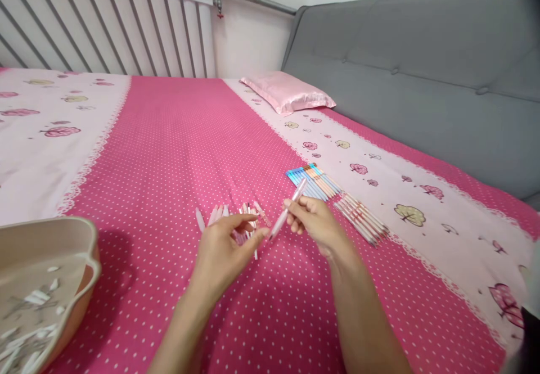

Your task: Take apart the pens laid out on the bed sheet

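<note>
Pinching pink pen mid-barrel, right hand leaves both ends clear; left hand half-open, seemingly empty, near lower tip.

Open bed spans left of centre and bottom centre. A basin blocks the lower left; pens lie right of centre, more just beyond the left hand; pillow upper centre, headboard upper right.
</note>
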Motion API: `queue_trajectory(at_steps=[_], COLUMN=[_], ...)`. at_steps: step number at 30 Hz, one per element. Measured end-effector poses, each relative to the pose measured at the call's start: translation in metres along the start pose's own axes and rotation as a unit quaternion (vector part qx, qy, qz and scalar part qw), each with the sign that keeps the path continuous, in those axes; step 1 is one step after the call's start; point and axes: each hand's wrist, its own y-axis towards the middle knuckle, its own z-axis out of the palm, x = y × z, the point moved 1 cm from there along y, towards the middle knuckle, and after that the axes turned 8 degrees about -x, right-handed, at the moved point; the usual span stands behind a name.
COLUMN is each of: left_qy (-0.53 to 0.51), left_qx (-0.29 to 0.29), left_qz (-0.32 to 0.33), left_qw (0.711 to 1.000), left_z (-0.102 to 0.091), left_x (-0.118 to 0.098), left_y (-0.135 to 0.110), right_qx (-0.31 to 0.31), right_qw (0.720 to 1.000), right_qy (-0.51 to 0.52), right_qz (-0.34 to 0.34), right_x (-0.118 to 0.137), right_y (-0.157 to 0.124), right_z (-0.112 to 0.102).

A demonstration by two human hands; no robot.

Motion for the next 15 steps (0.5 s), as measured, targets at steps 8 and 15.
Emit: queue_trajectory(at_steps=[8,15], left_qy=[0.025,-0.061], left_qx=[-0.084,-0.026], left_qz=[0.080,0.001], left_qw=[0.993,0.998], left_z=[0.009,0.003], left_x=[0.003,0.001], left_y=[-0.004,-0.002], right_qx=[0.004,-0.009], right_qw=[0.987,0.981], right_qy=[0.161,0.193], right_qz=[-0.003,-0.018], right_x=[0.001,0.001], right_y=[-0.007,-0.005], right_z=[0.030,0.031])
